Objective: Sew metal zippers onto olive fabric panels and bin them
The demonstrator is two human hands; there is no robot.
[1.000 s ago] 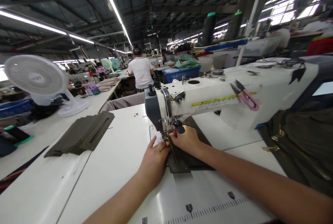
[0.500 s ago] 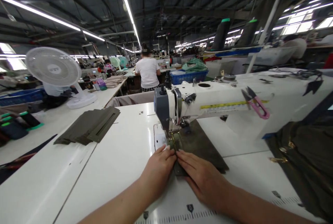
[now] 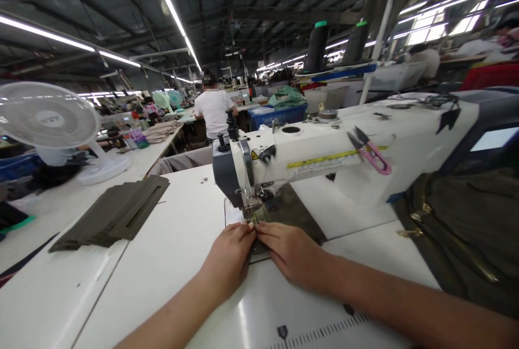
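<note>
1. Dark olive, flat fabric panel [image 3: 300, 213]: on the smooth white tabletop [image 3: 178, 224], mostly ahead and right of both hands, its right edge slanting away leftward.
2. Bare right hand [image 3: 294, 251]: nearer the panel's bulk, fingers together on it.
3. Bare left hand [image 3: 227, 254]: fingertips beside the right's; any pinch, cannot tell.
4. Small metal presser foot [image 3: 250, 210]: just beyond the fingertips.

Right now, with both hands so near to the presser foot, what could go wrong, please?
The left hand and right hand are close to the presser foot of the sewing machine; either might be caught if it runs. The dark olive fabric panel could skew if the hands guide it unevenly. The pink-handled thread snips, sitting tilted against the machine, might perhaps be shaken loose.
</note>
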